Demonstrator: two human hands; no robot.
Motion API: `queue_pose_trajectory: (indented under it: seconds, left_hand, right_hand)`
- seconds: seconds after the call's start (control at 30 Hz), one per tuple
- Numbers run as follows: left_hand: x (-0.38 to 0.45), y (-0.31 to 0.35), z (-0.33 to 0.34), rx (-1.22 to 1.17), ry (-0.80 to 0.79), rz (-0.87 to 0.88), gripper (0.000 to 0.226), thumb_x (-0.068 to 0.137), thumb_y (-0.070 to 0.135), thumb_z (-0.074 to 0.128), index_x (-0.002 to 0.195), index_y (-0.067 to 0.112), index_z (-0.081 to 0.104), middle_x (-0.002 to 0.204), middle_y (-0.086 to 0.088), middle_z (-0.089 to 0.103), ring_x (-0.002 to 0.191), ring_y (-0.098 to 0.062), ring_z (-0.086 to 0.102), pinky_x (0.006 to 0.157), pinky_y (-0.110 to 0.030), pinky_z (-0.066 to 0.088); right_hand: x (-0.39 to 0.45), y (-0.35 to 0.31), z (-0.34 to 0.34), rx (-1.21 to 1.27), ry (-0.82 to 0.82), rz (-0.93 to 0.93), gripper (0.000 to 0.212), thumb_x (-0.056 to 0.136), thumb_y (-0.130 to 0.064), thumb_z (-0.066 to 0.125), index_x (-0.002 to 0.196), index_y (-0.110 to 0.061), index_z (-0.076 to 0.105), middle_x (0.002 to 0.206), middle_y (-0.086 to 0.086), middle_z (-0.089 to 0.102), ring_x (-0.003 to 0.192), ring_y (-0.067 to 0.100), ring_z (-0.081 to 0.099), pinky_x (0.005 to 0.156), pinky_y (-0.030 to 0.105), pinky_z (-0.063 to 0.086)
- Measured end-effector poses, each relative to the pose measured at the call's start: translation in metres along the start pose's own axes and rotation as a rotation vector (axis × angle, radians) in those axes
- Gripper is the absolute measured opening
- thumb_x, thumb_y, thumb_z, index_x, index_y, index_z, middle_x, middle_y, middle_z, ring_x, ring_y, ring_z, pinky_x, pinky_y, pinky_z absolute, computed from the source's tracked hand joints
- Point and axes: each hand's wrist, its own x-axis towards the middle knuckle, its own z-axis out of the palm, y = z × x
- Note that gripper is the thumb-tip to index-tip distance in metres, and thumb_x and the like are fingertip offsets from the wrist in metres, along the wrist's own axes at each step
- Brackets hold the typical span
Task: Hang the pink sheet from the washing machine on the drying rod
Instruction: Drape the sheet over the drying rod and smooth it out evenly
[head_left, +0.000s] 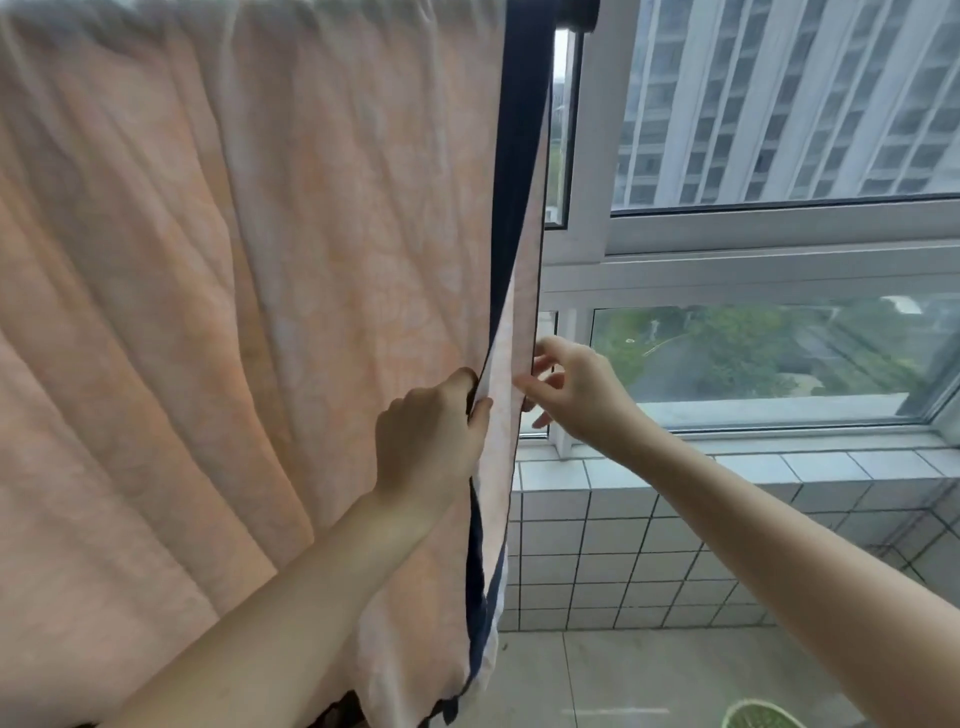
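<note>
1. I see the pale pink, creased cotton sheet hanging down from the top of the view and filling the left and middle; its top runs out of the picture, so I cannot see what carries it there.
2. The sheet has a dark navy border down its right edge, and there a second layer shows behind the front one.
3. My left hand is curled round the front layer's right edge, thumb over the cloth.
4. My right hand pinches the rear layer's edge with thumb and forefinger, the other fingers spread loosely.
5. The two hands sit close together, the pink strip between them.
6. Right of the sheet's edge there is open room: a white-framed window, a white-tiled ledge below it, and grey floor tiles.
7. A green round object lies at the bottom edge.
</note>
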Motion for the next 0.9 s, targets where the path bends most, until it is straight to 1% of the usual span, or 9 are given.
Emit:
queue_pose_trajectory:
  seconds: [0.1, 0.3, 0.37, 0.43, 0.57, 0.63, 0.7, 0.8, 0.9]
  left_hand:
    - [-0.013, -0.008, 0.009, -0.005, -0.038, -0.044, 0.034, 0.089, 0.029, 0.06, 0.064, 0.02, 0.037, 0.048, 0.002, 0.036, 0.049, -0.033, 0.044, 0.048, -0.029, 0.027]
    - [-0.043, -0.032, 0.026, 0.028, -0.114, -0.15, 0.048, 0.087, 0.023, 0.06, 0.055, 0.022, 0.024, 0.045, 0.002, 0.028, 0.045, -0.028, 0.035, 0.045, -0.028, 0.018]
    - [-0.049, -0.04, 0.03, 0.045, -0.136, -0.17, 0.049, 0.087, 0.024, 0.062, 0.055, 0.022, 0.025, 0.044, 0.003, 0.029, 0.044, -0.026, 0.036, 0.044, -0.027, 0.019]
    - [-0.054, -0.046, 0.035, 0.051, -0.185, -0.207, 0.041, 0.089, 0.027, 0.059, 0.056, 0.022, 0.035, 0.047, 0.003, 0.037, 0.048, -0.027, 0.043, 0.044, -0.028, 0.024]
    - [-0.064, -0.042, 0.042, -0.04, -0.262, -0.265, 0.03, 0.093, 0.032, 0.056, 0.067, 0.016, 0.056, 0.06, -0.002, 0.058, 0.058, -0.026, 0.055, 0.052, -0.031, 0.041]
    - [-0.069, -0.038, 0.044, -0.082, -0.225, -0.283, 0.031, 0.094, 0.032, 0.057, 0.069, 0.013, 0.06, 0.06, -0.002, 0.06, 0.056, -0.021, 0.054, 0.05, -0.029, 0.038]
    - [-0.071, -0.036, 0.044, -0.126, -0.155, -0.298, 0.027, 0.093, 0.031, 0.061, 0.073, 0.014, 0.066, 0.06, 0.004, 0.061, 0.054, -0.016, 0.052, 0.045, -0.024, 0.03]
    - [-0.076, -0.031, 0.041, -0.2, -0.085, -0.314, 0.016, 0.092, 0.031, 0.062, 0.091, 0.022, 0.074, 0.078, 0.009, 0.071, 0.066, -0.012, 0.062, 0.05, -0.017, 0.034]
    - [-0.082, -0.027, 0.042, -0.238, -0.098, -0.282, 0.014, 0.092, 0.033, 0.061, 0.098, 0.028, 0.073, 0.083, 0.012, 0.073, 0.074, -0.009, 0.066, 0.06, -0.024, 0.048]
  right_hand:
    - [-0.001, 0.009, 0.01, -0.129, 0.048, 0.005, 0.007, 0.089, -0.013, 0.061, 0.085, -0.01, 0.066, 0.08, -0.003, 0.068, 0.064, 0.008, 0.065, 0.055, 0.014, 0.047]
    - [-0.014, 0.046, 0.036, -0.189, -0.042, 0.198, 0.018, 0.09, -0.018, 0.059, 0.075, -0.011, 0.065, 0.071, -0.004, 0.064, 0.055, 0.014, 0.056, 0.051, 0.024, 0.041]
    - [-0.014, 0.052, 0.033, -0.152, 0.018, 0.232, 0.018, 0.091, -0.015, 0.057, 0.077, -0.009, 0.066, 0.071, -0.001, 0.062, 0.046, 0.013, 0.056, 0.046, 0.016, 0.039]
    - [-0.01, 0.052, 0.026, -0.068, 0.135, 0.247, 0.018, 0.093, -0.013, 0.055, 0.081, -0.004, 0.065, 0.072, -0.001, 0.06, 0.046, 0.018, 0.063, 0.045, 0.02, 0.046]
    - [-0.011, 0.041, 0.022, 0.108, 0.202, 0.23, 0.017, 0.096, -0.011, 0.055, 0.09, 0.002, 0.064, 0.086, 0.011, 0.066, 0.058, 0.018, 0.07, 0.057, 0.037, 0.06]
    - [-0.018, 0.038, 0.028, 0.114, 0.127, 0.202, 0.012, 0.094, -0.012, 0.058, 0.1, -0.002, 0.062, 0.094, 0.007, 0.067, 0.067, 0.013, 0.071, 0.066, 0.039, 0.06]
    - [-0.029, 0.034, 0.036, 0.161, 0.107, 0.196, 0.027, 0.091, -0.011, 0.062, 0.116, -0.012, 0.053, 0.107, -0.006, 0.062, 0.078, 0.013, 0.071, 0.073, 0.04, 0.06]
    - [-0.046, 0.023, 0.046, 0.2, 0.273, 0.119, 0.05, 0.089, -0.013, 0.064, 0.127, -0.025, 0.036, 0.122, -0.01, 0.047, 0.095, 0.007, 0.065, 0.079, 0.025, 0.054]
    - [-0.058, 0.01, 0.057, 0.167, 0.302, 0.062, 0.03, 0.091, -0.031, 0.063, 0.114, -0.027, 0.044, 0.13, 0.0, 0.041, 0.122, 0.005, 0.047, 0.08, 0.013, 0.048]
